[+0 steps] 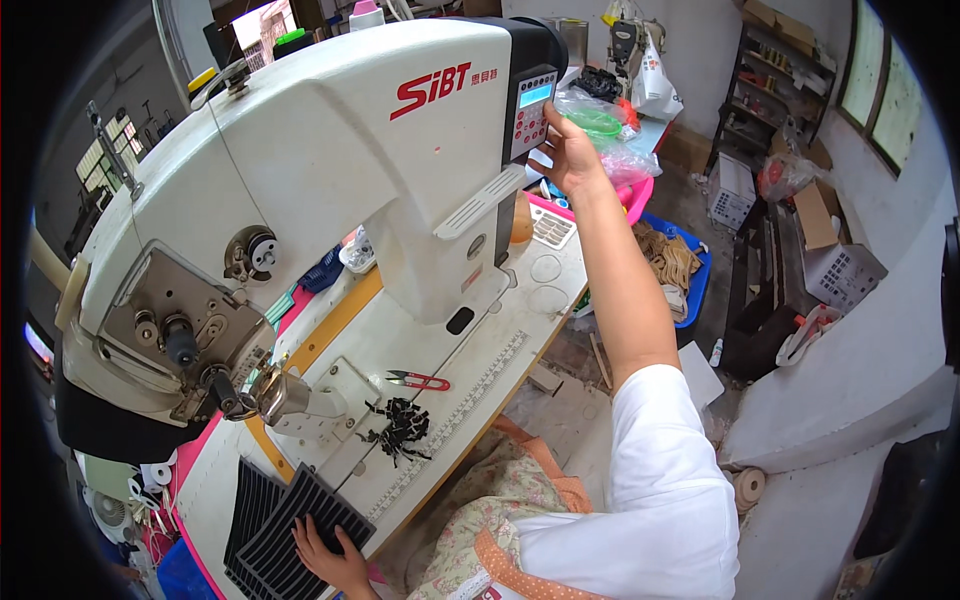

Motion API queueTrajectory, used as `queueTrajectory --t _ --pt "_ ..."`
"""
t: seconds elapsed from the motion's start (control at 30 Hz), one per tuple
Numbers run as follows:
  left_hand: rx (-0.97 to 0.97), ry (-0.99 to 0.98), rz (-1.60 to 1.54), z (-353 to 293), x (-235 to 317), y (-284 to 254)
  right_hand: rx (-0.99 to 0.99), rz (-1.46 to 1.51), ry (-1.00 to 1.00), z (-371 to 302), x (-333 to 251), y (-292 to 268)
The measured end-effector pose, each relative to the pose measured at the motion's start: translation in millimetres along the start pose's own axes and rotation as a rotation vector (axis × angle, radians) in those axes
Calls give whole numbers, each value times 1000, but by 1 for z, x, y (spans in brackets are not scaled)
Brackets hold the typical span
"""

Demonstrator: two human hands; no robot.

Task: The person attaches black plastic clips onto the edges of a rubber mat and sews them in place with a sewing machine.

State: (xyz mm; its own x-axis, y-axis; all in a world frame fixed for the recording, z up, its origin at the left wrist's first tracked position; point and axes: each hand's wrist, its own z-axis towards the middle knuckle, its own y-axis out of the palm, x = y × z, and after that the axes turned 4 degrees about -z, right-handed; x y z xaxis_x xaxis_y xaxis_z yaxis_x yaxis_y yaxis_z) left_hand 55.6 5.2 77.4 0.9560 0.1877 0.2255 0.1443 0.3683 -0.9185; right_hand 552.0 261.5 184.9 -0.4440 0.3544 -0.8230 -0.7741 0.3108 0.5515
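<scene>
My left hand lies with fingers spread on the near one of two overlapping black sheets with pale stripes, at the front left of the sewing table. Up at the right end of a large white sewing machine, my right hand reaches to the control panel. A fingertip is at the edge of its keys, and the other fingers curve loosely below, holding nothing. Between the hands, red-handled thread snips rest beside a heap of short black strips.
The machine's sewing head stands over the table left of the strips. A printed ruler runs along the table's near edge. Beyond my right arm are a blue crate of brown cloth, cardboard boxes and a dark shelf.
</scene>
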Motion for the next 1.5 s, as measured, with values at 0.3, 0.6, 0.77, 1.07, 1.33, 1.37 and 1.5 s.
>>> queueTrajectory --t 0.3,0.6,0.77,1.07,1.33,1.37,1.5 --pt "93 126 9 0 -58 46 3 -3 19 5 3 -19" --pt "35 107 -132 11 -45 39 360 -288 -699 -119 37 28" --pt "2 49 -84 13 -58 43 -648 -918 -267 -233 126 83" --pt "127 122 -272 41 -64 40 -927 -1191 -612 -273 216 136" --pt "-13 193 -170 90 -61 50 -1074 -1111 -135 -306 218 175" --pt "-13 190 -169 94 -62 48 -1078 -1110 -134 -305 220 176" --pt "-312 177 -362 104 -64 34 -948 -1049 -27 -298 221 170"
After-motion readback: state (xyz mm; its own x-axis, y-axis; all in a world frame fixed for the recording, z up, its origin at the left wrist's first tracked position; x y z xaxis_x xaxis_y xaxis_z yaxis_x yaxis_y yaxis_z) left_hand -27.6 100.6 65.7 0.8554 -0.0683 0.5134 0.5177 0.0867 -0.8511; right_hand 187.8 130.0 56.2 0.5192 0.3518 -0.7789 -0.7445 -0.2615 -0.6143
